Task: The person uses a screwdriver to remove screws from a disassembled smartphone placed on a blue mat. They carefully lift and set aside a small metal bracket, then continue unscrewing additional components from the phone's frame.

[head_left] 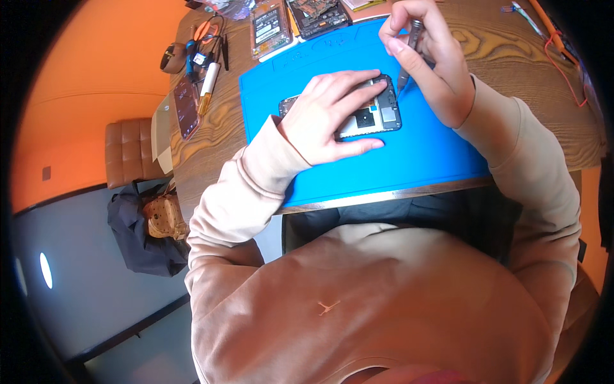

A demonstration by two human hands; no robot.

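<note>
An opened smartphone (pixel 387 102) lies flat on the blue work mat (pixel 358 168), its inner parts bare. Across it rests my left hand (pixel 332 115), fingers stretched out over the far edge and thumb apart beside the near edge. The hand hides the middle of the phone. A slim grey screwdriver (pixel 404 73) is pinched in my right hand (pixel 435 70), its handle held upright. The screwdriver's tip points down at the phone's right end; whether it touches a screw is too small to tell.
Behind the mat stand opened device parts, one with a battery (pixel 270 29), and a dark circuit assembly (pixel 318 16). At the left lie another phone (pixel 186 109), a white-and-gold brush (pixel 208 86), and a tape roll (pixel 173 59). A red cable (pixel 563 75) trails at the right.
</note>
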